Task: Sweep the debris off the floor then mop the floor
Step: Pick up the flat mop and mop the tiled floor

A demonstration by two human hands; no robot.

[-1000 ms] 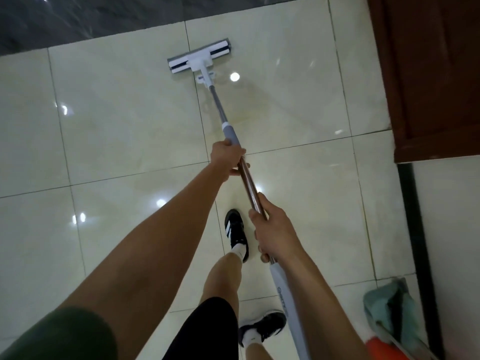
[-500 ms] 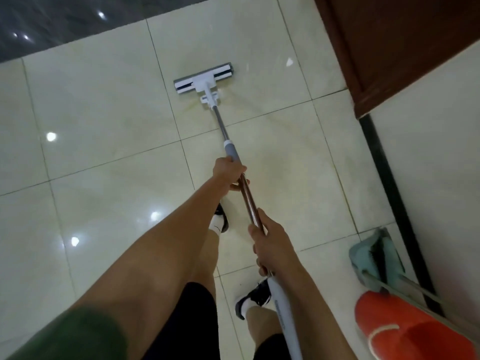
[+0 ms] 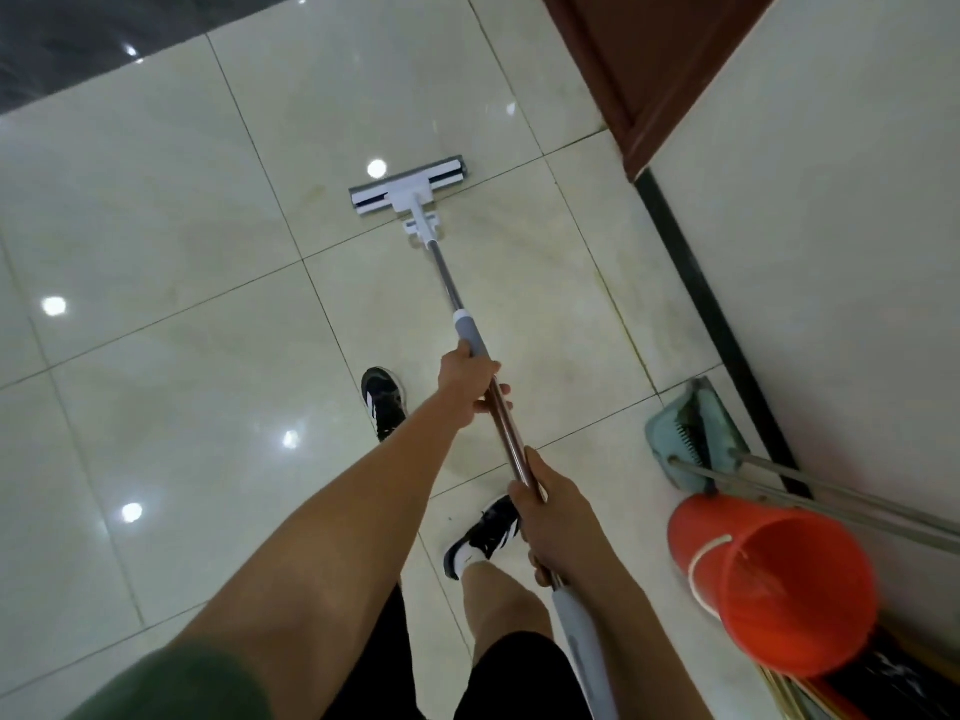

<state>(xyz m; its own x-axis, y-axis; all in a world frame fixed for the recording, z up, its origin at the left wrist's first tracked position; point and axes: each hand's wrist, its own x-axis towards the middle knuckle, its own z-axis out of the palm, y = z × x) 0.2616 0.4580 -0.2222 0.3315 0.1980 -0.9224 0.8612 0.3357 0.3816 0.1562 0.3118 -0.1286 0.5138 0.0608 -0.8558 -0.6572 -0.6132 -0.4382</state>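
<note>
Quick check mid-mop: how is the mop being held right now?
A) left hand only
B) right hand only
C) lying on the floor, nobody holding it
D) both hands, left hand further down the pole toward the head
D: the left hand grips the mop pole just below the grey collar, while the right hand grips it higher up, nearer the body.

The floor (image 3: 218, 262) is glossy pale tile, mirroring lamp glints. The mop (image 3: 410, 197) has a white plastic head, a shiny metal pole and a matt grey sleeve. The bucket (image 3: 789, 589) is smooth orange plastic; the door (image 3: 649, 59) is dark wood.
</note>
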